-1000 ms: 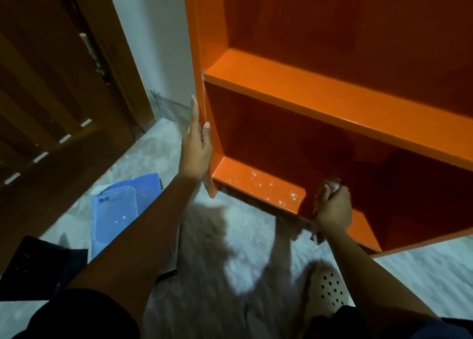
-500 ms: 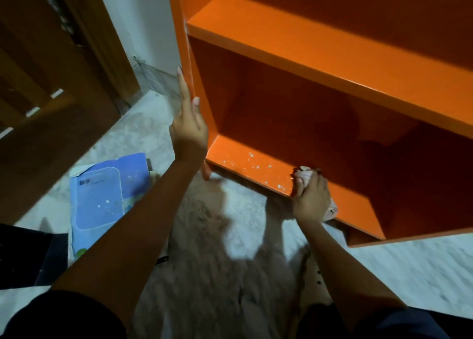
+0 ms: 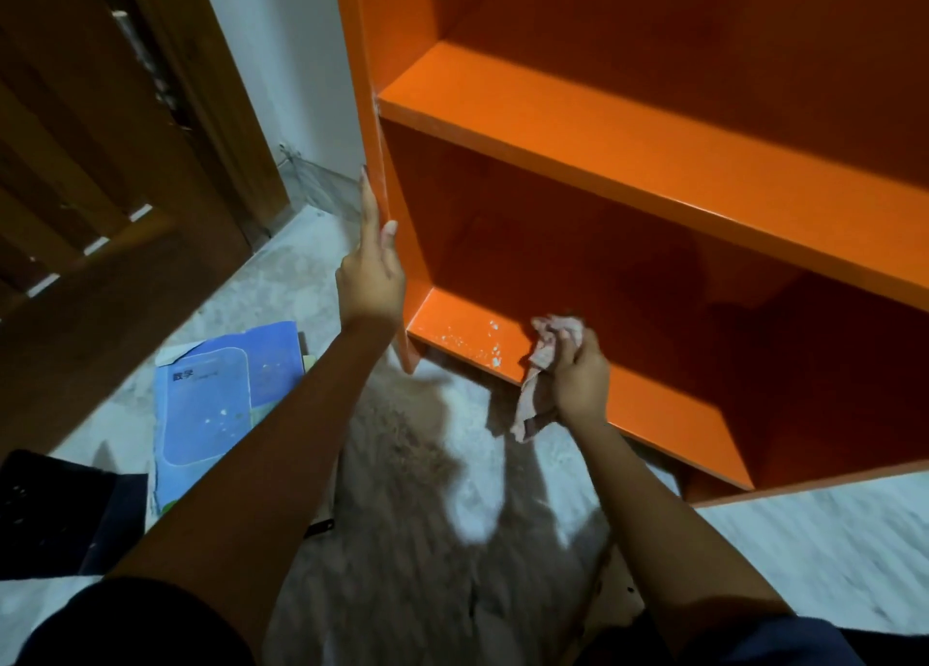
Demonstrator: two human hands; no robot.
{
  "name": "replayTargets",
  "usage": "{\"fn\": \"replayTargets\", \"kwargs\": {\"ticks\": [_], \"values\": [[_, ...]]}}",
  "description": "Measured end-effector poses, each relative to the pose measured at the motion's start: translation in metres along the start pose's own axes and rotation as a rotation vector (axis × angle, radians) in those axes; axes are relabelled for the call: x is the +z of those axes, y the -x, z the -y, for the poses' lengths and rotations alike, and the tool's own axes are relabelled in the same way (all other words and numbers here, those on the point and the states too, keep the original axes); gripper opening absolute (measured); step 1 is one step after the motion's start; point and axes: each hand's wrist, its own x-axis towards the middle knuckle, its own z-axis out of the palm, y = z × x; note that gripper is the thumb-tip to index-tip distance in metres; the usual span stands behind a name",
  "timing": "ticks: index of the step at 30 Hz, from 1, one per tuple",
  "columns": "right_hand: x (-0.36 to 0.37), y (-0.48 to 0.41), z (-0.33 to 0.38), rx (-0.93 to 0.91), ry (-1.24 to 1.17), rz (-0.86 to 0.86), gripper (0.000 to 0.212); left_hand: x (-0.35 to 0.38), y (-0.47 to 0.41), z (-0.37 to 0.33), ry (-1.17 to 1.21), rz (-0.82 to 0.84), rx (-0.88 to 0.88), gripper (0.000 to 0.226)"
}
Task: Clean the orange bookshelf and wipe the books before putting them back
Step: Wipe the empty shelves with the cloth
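The orange bookshelf [image 3: 653, 162] stands in front of me with bare shelves. Its bottom board [image 3: 452, 326] carries white specks on its left part. My left hand [image 3: 372, 273] presses flat against the shelf's left side panel, fingers straight. My right hand [image 3: 578, 368] is shut on a crumpled pinkish cloth [image 3: 540, 363] at the front edge of the bottom board, just right of the specks. One end of the cloth hangs below the board. A blue book [image 3: 211, 404] lies on the floor to the left, on top of other books.
A brown wooden door [image 3: 100, 162] stands at the left beside a white wall. A dark object [image 3: 50, 509] lies on the pale marble floor [image 3: 804, 555] at the lower left. My light-coloured shoe [image 3: 618, 595] shows below my right arm.
My right hand has slid the cloth leftward along the bottom board toward the white specks. My left hand has stayed on the side panel. The view has shifted.
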Motion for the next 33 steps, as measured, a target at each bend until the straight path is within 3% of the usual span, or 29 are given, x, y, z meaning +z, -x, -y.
{"fn": "replayTargets", "kwargs": {"ticks": [5,10,14,19,24,27,33], "values": [[-0.063,-0.026,-0.041,0.326,0.095,-0.327,0.031,-0.001,0.001,-0.002,-0.030,-0.005,-0.001,0.052],[-0.102,-0.016,-0.067,0.447,0.111,-0.377,0.033,0.004,0.002,-0.002,-0.053,-0.046,-0.008,0.051],[-0.106,-0.009,-0.077,0.385,0.156,-0.393,0.030,0.006,0.002,0.000,-0.055,-0.050,-0.014,0.051],[-0.113,-0.003,-0.085,0.189,0.471,-0.252,0.031,0.008,0.001,0.005,-0.053,-0.052,0.004,0.051],[-0.106,0.004,-0.101,0.176,0.798,0.064,0.069,0.011,0.000,0.009,-0.041,-0.056,0.005,0.051],[-0.098,0.008,-0.098,0.174,0.836,0.054,0.083,0.011,0.000,0.008,-0.052,-0.059,0.006,0.051],[-0.069,0.008,-0.084,0.108,0.860,0.084,0.088,0.017,0.000,0.010,-0.075,-0.118,0.028,0.052]]}}
